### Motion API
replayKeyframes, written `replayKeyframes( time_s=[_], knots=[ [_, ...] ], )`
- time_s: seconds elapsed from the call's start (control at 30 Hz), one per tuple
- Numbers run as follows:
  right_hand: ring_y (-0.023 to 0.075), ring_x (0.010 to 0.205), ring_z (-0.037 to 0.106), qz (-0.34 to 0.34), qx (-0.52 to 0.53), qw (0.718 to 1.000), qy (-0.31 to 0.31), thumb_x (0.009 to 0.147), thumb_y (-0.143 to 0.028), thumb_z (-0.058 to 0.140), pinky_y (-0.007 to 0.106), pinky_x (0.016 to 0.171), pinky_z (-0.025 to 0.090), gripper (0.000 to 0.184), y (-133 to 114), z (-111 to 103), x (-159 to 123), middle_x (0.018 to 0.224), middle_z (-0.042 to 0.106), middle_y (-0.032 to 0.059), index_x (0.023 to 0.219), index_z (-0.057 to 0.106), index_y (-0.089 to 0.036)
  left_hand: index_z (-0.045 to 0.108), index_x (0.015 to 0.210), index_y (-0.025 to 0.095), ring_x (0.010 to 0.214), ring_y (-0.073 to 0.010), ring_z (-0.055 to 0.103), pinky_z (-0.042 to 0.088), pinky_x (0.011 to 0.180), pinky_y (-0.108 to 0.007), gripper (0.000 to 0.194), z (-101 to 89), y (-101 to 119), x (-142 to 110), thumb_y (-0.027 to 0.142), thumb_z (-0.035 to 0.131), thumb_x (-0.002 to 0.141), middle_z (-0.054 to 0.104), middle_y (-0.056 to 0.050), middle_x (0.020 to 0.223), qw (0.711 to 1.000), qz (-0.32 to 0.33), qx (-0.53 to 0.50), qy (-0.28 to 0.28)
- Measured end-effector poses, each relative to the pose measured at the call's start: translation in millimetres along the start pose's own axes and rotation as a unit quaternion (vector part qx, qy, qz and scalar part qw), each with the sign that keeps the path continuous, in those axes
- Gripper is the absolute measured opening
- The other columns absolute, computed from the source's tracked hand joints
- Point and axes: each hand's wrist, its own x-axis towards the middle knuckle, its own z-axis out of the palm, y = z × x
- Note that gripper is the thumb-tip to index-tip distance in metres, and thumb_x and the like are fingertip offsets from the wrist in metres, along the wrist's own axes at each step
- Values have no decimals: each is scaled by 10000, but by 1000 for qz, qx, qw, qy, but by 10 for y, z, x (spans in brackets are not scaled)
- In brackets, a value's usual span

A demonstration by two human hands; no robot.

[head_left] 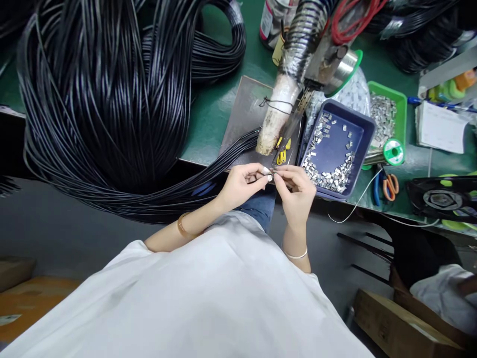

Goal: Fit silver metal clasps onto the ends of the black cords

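My left hand (244, 185) pinches the end of a black cable (238, 149) at the table's front edge. Touching it fingertip to fingertip, my right hand (296, 191) holds a small metal clip (273, 171) against that cable end. The cable belongs to a large bundle of black cables (112, 99) that fills the left of the table and sags off its edge. Just right of my hands stands a blue tray (367, 134) with several small metal clips. A taped, wrapped tool (279, 109) points down at a grey mat (246, 109) right above my fingers.
A green tray (400, 99) of metal parts, a solder spool (393, 151) and orange-handled scissors (389, 186) lie to the right on the green table (212, 114). A black fan (443, 199) sits at the far right. Cardboard boxes (395, 323) are on the floor.
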Motion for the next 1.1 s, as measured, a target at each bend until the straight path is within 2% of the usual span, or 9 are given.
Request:
replayKeyframes(
  time_s=[0.13,0.4,0.5,0.63,0.7,0.77,0.9,1.0,1.1],
  knots=[
    [115,881,677,3,3,1000,7,848,-226,661,252,728,602,61,22,23,-16,965,695,25,868,719,-224,656,818,122,674,-101,619,509,660,-212,161,21,-29,-20,275,692,784,663,-27,751,999,26,34,21],
    [118,906,698,44,80,996,-8,832,-248,682,258,768,614,56,102,24,-16,994,690,26,867,715,-219,680,825,128,608,-95,549,423,573,-211,161,23,-32,-58,286,657,845,682,-33,755,987,71,144,29],
    [127,906,694,2,11,1000,-4,852,-232,652,269,741,619,65,54,10,-29,999,692,29,883,709,-223,694,832,144,588,-96,533,415,584,-226,152,-12,-62,-41,280,640,872,689,-26,746,970,130,205,32],
    [136,946,680,-90,-110,990,1,861,-162,613,287,778,616,116,-27,-13,-56,1001,698,37,900,703,-224,710,855,151,711,-149,621,457,720,-277,191,-49,-88,-30,233,553,928,725,-64,802,920,224,322,10],
    [136,950,683,-82,-98,992,1,859,-164,617,288,788,615,109,-45,-24,-63,1003,695,37,895,702,-222,702,875,148,758,-163,643,469,751,-287,209,-38,-82,-55,222,518,942,733,-80,839,911,242,333,3],
    [138,935,699,-27,-27,999,-7,855,-201,637,287,782,619,73,-37,-28,-62,1009,688,33,881,702,-222,677,894,147,726,-140,642,481,727,-261,195,-6,-53,-104,226,508,949,723,-65,826,933,218,287,3],
    [145,907,727,65,133,989,-26,809,-255,700,299,824,623,55,34,5,-49,1012,680,28,810,689,-202,611,853,151,536,-70,565,460,559,-186,197,67,46,-215,287,516,958,654,-7,697,987,94,129,-9],
    [152,889,731,87,175,980,-28,784,-283,721,296,788,632,100,64,45,-50,981,683,29,770,679,-194,595,866,145,490,-61,552,457,490,-175,239,77,97,-252,372,558,935,652,-10,694,999,23,18,-29],
    [146,872,726,78,152,985,-29,796,-286,714,291,767,631,91,26,65,-69,977,686,30,781,687,-200,574,870,140,446,-65,541,427,423,-183,304,53,110,-242,441,616,888,670,-23,690,996,-34,-62,-50]
  ],
)
